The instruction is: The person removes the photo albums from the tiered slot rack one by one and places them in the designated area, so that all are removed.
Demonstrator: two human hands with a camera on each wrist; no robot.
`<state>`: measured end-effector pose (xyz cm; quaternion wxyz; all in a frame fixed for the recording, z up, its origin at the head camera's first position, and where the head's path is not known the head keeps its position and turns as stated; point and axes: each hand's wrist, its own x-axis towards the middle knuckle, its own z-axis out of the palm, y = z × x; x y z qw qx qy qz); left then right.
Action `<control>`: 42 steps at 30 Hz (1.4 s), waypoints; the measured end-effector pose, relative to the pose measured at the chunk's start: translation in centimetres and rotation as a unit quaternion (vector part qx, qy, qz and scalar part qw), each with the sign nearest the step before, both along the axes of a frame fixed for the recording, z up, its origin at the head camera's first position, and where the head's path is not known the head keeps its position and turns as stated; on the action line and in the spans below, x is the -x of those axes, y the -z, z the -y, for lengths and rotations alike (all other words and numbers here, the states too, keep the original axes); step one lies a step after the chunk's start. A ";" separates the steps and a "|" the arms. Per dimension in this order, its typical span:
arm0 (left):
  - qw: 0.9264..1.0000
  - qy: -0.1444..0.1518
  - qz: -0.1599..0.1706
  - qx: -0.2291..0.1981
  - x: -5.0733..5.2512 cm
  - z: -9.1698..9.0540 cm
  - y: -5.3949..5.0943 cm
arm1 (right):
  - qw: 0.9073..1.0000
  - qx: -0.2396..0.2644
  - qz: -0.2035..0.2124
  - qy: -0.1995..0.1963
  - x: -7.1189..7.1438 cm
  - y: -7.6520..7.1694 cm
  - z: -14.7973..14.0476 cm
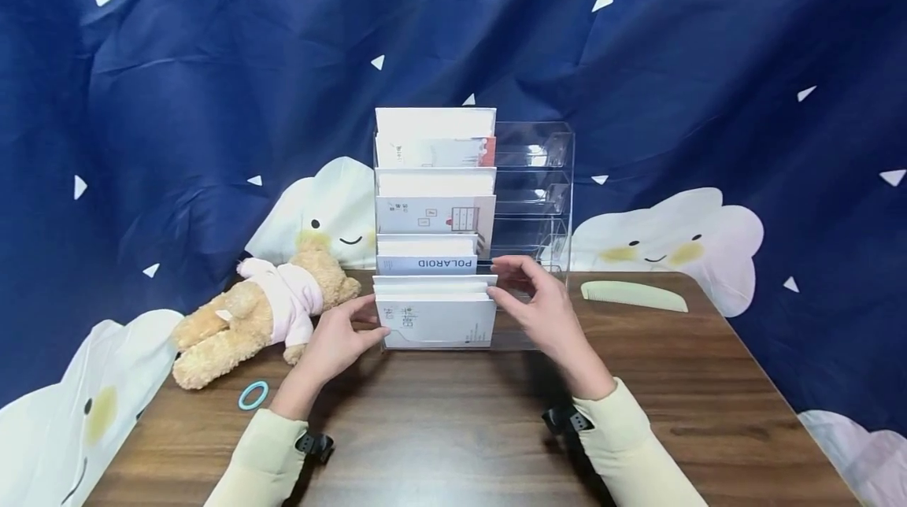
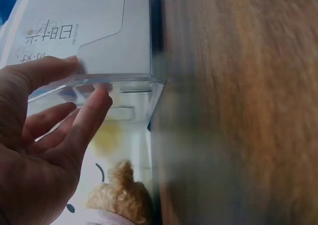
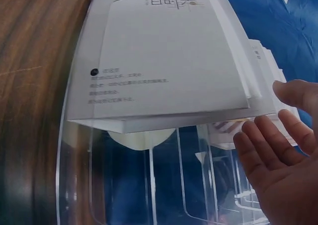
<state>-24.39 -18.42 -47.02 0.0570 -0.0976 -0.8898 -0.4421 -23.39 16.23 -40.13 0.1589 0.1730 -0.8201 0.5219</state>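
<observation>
A clear display rack (image 1: 533, 129) stands on the table, its left half filled with white boxed or booklet-like items in tiers. In the lowest tier is a white box (image 1: 439, 322) printed with dark characters. My left hand (image 1: 345, 340) is at the rack's lower left corner. In the left wrist view its thumb (image 2: 54, 68) lies on the box's front and a fingertip touches the clear side wall, pinching that edge. Beside the box's right edge is my right hand (image 1: 542, 310). In the right wrist view its fingers (image 3: 266, 140) are spread and hold nothing.
A teddy bear (image 1: 283, 294) in a pale pink top lies left of the rack. Near it is a blue ring (image 1: 253, 395). A pale green comb (image 1: 634, 296) lies at the back right, before a blue curtain (image 1: 673, 58) with clouds.
</observation>
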 end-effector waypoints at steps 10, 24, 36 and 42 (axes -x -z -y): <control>1.000 -0.001 -0.008 0.024 0.4 -0.2 0.1 | 0.998 0.039 0.035 -0.019 0.3 0.8 -0.1; 1.000 0.006 0.008 0.009 0.4 0.0 0.3 | 0.999 0.020 0.032 -0.005 0.2 1.9 0.3; 1.000 0.008 0.012 0.009 0.1 0.1 0.1 | 0.999 0.017 0.033 -0.005 0.2 2.2 0.4; 1.000 0.011 0.009 0.009 0.1 0.2 0.1 | 0.999 0.017 0.043 -0.003 0.3 2.4 0.5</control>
